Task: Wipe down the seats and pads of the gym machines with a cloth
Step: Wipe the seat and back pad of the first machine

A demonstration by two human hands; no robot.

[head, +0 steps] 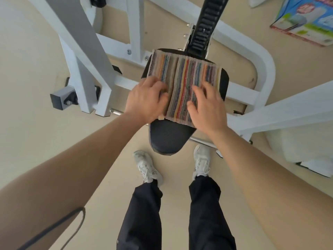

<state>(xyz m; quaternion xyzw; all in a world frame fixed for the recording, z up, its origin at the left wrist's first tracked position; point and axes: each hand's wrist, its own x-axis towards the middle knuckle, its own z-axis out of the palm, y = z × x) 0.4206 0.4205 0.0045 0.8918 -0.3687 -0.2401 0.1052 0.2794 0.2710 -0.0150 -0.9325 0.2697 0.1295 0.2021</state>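
striped cloth covers the far end of the black seat; left grip and right grip press it, fingers apart, flat.

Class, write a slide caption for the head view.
Overhead: left hand and right hand press a striped cloth onto a black machine seat.
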